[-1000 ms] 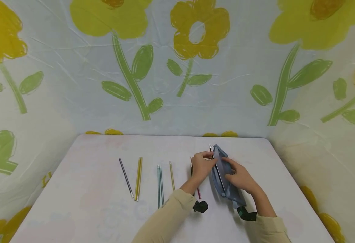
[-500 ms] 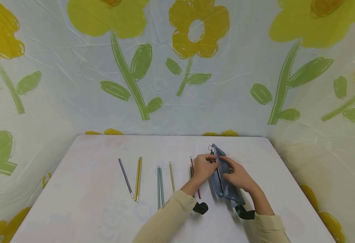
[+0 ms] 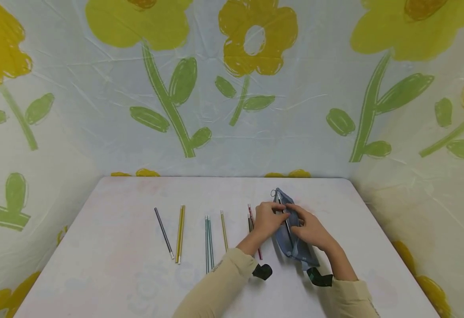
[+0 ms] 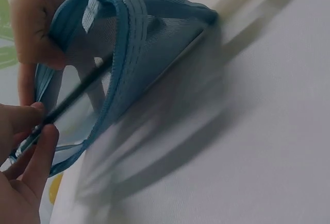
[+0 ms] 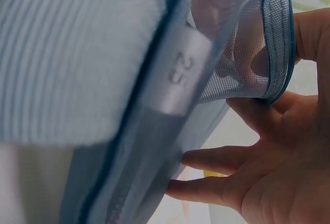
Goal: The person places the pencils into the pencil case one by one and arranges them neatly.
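Note:
A blue mesh pencil case [image 3: 306, 255] stands tilted at the right of the table, its zipped mouth spread apart. My left hand [image 3: 266, 221] pinches a dark pencil [image 4: 77, 91] between thumb and fingertips. In the left wrist view that pencil slants through the mouth, with its far part inside the mesh. My right hand [image 3: 314, 232] grips the case's rim between thumb and index finger. Two other fingers [image 5: 214, 159] of it touch the mesh side in the right wrist view. A white label [image 5: 178, 72] marked 25 shows on the case.
Left of the case, red and black pencils [image 3: 260, 252] lie partly under my left wrist. Farther left lie a yellow pencil [image 3: 224, 230], several teal pencils [image 3: 208, 238], a yellow pair [image 3: 180, 234] and a dark blue pencil [image 3: 164, 232]. A flowered cloth [image 3: 295, 132] rises behind the table [image 3: 116, 282].
The dark pencil's upper end stuck out past the case's rim; it has now sunk into the mouth. My left hand has shifted slightly right with it. My right hand stays at the rim.

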Demonstrator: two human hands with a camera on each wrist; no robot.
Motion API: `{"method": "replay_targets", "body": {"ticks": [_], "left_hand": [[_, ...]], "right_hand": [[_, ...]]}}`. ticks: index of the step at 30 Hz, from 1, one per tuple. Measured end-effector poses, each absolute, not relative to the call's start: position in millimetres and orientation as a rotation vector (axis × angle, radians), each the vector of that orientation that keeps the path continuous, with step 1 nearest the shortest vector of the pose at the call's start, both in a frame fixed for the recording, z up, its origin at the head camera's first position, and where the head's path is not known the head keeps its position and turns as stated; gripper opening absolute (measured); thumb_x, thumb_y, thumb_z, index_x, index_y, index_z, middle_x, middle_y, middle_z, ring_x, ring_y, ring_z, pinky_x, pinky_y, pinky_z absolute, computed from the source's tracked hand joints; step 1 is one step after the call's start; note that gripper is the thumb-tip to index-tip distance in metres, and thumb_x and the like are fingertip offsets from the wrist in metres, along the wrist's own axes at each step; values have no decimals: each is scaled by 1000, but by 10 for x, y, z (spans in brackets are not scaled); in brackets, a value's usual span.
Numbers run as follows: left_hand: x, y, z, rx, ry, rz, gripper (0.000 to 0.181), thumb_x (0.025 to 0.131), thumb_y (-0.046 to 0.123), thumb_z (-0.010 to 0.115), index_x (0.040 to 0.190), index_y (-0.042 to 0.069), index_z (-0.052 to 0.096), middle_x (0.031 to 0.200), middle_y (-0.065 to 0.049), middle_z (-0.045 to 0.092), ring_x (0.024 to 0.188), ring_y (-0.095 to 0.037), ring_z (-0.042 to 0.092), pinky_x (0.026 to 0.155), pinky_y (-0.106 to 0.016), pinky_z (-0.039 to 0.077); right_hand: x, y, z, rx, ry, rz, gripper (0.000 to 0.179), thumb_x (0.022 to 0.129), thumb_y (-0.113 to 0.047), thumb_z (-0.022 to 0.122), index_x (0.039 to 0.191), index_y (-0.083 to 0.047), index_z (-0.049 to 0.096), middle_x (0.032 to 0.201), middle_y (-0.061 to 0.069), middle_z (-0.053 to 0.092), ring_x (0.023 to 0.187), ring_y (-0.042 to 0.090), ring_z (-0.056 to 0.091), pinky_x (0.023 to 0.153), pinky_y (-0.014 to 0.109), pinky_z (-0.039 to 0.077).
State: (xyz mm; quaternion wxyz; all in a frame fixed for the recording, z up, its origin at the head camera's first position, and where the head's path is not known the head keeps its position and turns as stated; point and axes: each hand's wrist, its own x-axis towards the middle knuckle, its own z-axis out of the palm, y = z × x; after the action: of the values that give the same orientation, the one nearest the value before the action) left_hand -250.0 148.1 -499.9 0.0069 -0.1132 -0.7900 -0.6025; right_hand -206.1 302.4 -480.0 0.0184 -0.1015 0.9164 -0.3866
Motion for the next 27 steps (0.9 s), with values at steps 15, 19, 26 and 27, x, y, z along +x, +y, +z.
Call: {"method": "replay_targets", "body": {"ticks": [15, 19, 26, 27], "left_hand": [[-2598, 700, -4832, -595, -2574, -1682, 9, 85, 9, 74, 94, 7, 77, 82, 5, 69, 67, -3, 62, 56, -21, 49], [-2542, 251, -4745, -598, -2654, -1570, 8, 88, 13, 72, 94, 12, 77, 85, 6, 69, 75, -7, 62, 59, -24, 49], [-2444, -871, -4684, -229, -2678, -1366, 13, 88, 17, 72, 98, 11, 76, 85, 0, 69, 78, -17, 63, 61, -31, 51], [-2435, -1026, -4702, -140, -2683, -1319, 14, 87, 17, 72, 98, 10, 76, 84, -1, 69, 76, -19, 63, 61, -32, 50]], "right_hand": [[-2072, 3069, -4703, -349, 2877, -1122, 67, 82, -2, 57, 146, -2, 38, 148, 30, 33, 121, 56, 44, 91, 63, 43], [-2074, 3101, -4678, -363, 2882, -1083, 66, 83, -4, 57, 146, -1, 37, 148, 31, 33, 121, 56, 43, 92, 63, 43], [-2074, 3201, -4730, -351, 2867, -1057, 66, 83, -5, 57, 146, -3, 38, 149, 30, 30, 132, 53, 32, 98, 66, 35], [-2071, 3221, -4746, -342, 2856, -1066, 66, 83, -6, 57, 147, -3, 38, 150, 30, 29, 133, 52, 31, 99, 66, 35]]}}
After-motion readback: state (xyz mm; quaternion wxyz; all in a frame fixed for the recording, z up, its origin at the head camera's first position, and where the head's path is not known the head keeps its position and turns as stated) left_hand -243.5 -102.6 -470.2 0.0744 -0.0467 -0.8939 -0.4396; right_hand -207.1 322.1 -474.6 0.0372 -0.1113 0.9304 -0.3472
